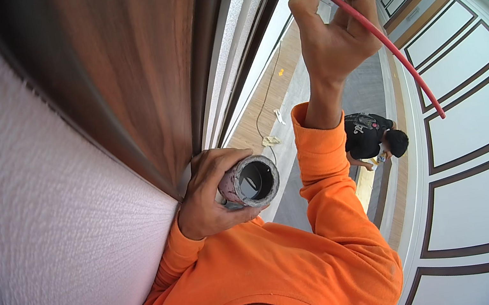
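High up in the head view, next to a dark strip (247, 67) of the tall frame, the right hand (338, 33) holds a thin brush (392, 49) with a long red handle. Its thumb and first finger pinch the brush close to its silver neck, and the red handle bends away behind, past the knuckles. The small dark tip is at the strip, but I cannot tell if they touch. Lower down, the left hand (209, 191) has its fingers curled around a small round cup (237, 184), with the thumb and fingers only as far apart as the cup is wide. The cup has a messy gray rim and tips a bit, so you can see down inside it. Beside that hand are a shiny brown wood panel (138, 60) and a bumpy pale wall (52, 204). Both arms are in an orange shirt (263, 265). Far below, another person in a black top (365, 132) bends over near the floor (363, 90). A thin cord (258, 125) runs down there to a pale yellow scrap (270, 140). On the right is a white wall (474, 133) with brown box shapes.
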{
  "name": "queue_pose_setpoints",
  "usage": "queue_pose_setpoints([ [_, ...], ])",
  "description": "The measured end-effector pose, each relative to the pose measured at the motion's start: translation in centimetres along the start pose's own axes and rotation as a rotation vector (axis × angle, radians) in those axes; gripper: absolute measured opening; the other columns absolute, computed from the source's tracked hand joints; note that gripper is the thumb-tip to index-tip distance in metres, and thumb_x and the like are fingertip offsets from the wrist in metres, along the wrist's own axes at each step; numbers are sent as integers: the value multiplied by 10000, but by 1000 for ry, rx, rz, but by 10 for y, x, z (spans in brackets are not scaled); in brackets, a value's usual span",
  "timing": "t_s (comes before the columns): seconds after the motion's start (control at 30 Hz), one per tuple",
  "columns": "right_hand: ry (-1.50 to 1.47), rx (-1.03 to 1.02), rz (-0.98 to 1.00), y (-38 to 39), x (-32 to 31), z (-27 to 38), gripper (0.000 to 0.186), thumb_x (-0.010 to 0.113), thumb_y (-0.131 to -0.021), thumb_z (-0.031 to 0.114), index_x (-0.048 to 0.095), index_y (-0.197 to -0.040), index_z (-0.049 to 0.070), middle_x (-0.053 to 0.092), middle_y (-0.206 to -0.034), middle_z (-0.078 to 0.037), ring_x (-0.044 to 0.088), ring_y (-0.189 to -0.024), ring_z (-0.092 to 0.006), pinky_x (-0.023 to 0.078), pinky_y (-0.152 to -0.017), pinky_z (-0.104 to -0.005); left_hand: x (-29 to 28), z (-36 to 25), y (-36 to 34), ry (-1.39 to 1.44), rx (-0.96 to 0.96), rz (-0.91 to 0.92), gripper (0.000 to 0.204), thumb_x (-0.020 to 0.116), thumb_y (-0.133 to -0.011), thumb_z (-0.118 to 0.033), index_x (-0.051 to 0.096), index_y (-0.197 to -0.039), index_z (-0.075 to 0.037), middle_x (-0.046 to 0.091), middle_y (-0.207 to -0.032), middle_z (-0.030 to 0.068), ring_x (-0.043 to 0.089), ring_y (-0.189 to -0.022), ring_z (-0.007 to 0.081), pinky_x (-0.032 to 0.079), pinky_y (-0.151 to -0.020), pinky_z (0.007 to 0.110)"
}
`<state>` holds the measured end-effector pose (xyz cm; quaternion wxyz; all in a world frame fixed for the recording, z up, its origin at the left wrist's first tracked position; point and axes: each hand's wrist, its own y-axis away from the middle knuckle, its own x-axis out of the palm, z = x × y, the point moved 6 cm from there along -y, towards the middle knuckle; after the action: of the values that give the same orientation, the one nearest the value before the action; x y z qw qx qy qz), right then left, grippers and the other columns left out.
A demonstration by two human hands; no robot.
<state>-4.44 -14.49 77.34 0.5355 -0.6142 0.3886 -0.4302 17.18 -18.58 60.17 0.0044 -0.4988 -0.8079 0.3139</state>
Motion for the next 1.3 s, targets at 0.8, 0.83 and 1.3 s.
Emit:
queue_pose_setpoints([
  [0.8, 97, -25, 41, 0, 1, 2, 177, 794, -749, 25, 714, -907, 41, 732, -819, -32, 671, -712, -122, 517, -661, -235, 0, 0, 0, -13, 10, -5, 816, 942, -668, -319, 583, -1364, -90, 638, -1257, 77, 585, -1174, 250, 384, -1065, 404],
  [0.83, 116, -31, 79, -4, 2, 8, 185, 786, -772, -15, 709, -938, 7, 731, -846, -55, 678, -739, -120, 532, -694, -227, 0, 0, 0, -14, 11, -8, 816, 942, -669, -320, 583, -1364, -90, 637, -1255, 77, 585, -1172, 250, 384, -1063, 404],
  [1.3, 133, -22, 129, -7, 5, 7, 177, 788, -799, -31, 714, -959, -14, 734, -863, -58, 677, -766, -96, 512, -692, -200, -1, -1, -1, -24, 32, -18, 812, 942, -671, -319, 586, -1365, -92, 646, -1252, 69, 592, -1173, 248, 389, -1061, 401],
])
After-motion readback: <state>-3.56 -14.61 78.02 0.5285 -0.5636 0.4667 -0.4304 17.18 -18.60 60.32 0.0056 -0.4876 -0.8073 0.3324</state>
